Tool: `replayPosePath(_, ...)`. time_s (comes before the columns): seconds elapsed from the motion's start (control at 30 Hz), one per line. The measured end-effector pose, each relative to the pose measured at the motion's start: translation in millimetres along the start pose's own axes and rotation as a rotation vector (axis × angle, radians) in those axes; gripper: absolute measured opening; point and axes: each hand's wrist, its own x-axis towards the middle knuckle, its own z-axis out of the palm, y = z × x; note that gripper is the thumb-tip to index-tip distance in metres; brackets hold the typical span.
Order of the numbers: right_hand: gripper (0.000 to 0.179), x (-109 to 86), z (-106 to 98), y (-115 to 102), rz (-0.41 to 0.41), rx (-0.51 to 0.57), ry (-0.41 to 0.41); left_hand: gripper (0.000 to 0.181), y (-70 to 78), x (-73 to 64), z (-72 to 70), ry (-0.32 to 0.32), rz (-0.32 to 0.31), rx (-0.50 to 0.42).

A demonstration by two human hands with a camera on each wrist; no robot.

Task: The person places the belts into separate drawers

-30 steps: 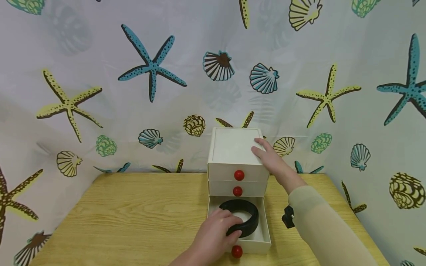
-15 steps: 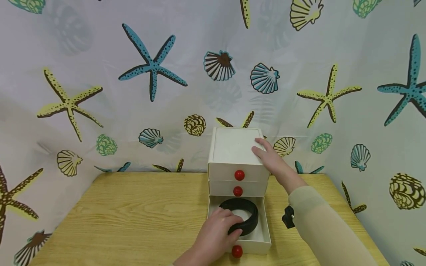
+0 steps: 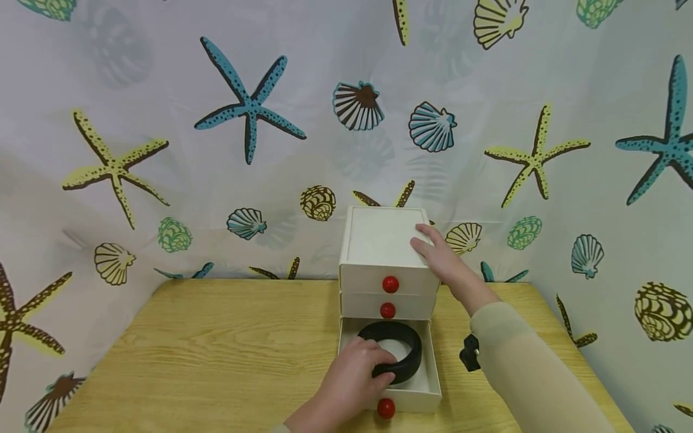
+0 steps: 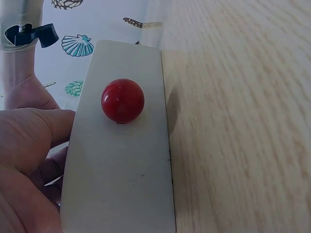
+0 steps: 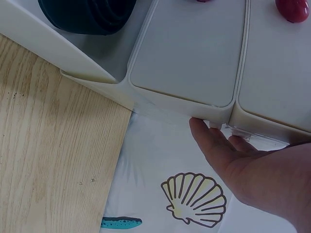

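A small white drawer cabinet (image 3: 385, 237) with red ball knobs stands on the table. Its bottom drawer (image 3: 429, 367) is pulled out, and a thick black ring-shaped coil (image 3: 408, 361) lies in it, seen also in the right wrist view. My left hand (image 3: 352, 376) reaches over the drawer's front and pinches the near left part of this coil, fingers inside the ring and thumb outside. In the left wrist view, the drawer front hides the coil. My right hand (image 3: 446, 261) rests on the cabinet's top right edge, fingers fairly straight, and touches its side (image 5: 180, 106).
The two upper drawers are closed, each with a red knob (image 3: 390, 284). A wooden table (image 3: 233, 349) extends to both sides of the cabinet. Behind stands a white curtain (image 3: 303, 162) printed with starfish and shells. A small black device (image 3: 470, 353) sits at my right wrist.
Hardly anything differs. My left hand and the coil shift very slightly while the grip stays. My right hand keeps its place on the cabinet, and the view drifts a little.
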Motion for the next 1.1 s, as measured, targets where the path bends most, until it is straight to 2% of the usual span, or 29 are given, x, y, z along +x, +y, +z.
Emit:
replayPosePath(0.3,0.066,-0.4,0.2,1.3,0.001,-0.008,0.002,0.014,-1.0,3.9,-2.4,-0.031,-0.014,-0.018)
replayPosePath(0.9,0.067,1.7,1.3,-0.6,-0.008,0.011,0.012,0.017,-4.7,8.7,-4.1,-0.045,0.070,0.009)
replayPosePath(1.1,0.067,0.7,1.8,-0.3,-0.006,0.005,0.009,0.019,-7.1,7.9,-3.1,-0.045,0.074,-0.003)
